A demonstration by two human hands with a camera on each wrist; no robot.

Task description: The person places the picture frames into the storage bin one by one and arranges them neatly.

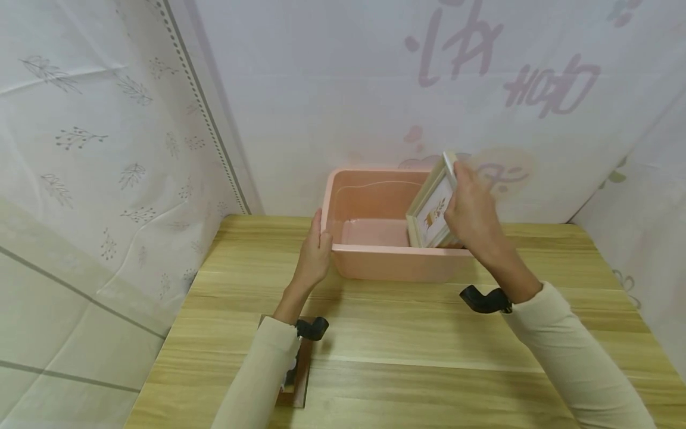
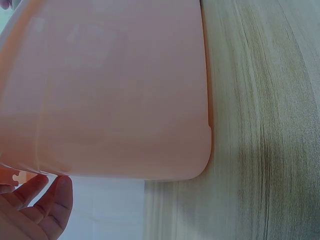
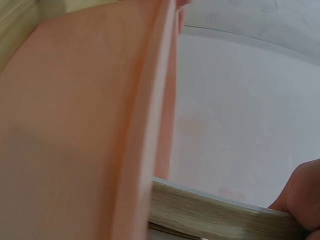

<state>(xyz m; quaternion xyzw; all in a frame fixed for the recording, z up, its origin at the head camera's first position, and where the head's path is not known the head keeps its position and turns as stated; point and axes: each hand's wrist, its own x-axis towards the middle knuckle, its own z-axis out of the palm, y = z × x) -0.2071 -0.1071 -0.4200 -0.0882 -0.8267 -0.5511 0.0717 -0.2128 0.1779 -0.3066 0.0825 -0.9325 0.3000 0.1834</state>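
A pink plastic bin (image 1: 396, 265) stands at the back of the wooden table, against the wall cloth. My left hand (image 1: 313, 253) holds its left rim; in the left wrist view the fingers (image 2: 60, 200) lie against its side. Gripped at its upper edge by my right hand (image 1: 474, 205), a light-wood picture frame (image 1: 429, 205) leans at a slant inside the bin's right end. It shows a white print with a small brown plant motif. The right wrist view has the frame's edge (image 3: 210, 212) passing behind the bin's rim, fingers at its outer end.
A brown-framed picture (image 1: 302, 378) lies on the table (image 1: 407, 351) at the front left, partly hidden under my left forearm. Printed cloth (image 1: 300, 107) hangs behind the table and down both sides. Each wrist wears a black camera mount (image 1: 485, 299).
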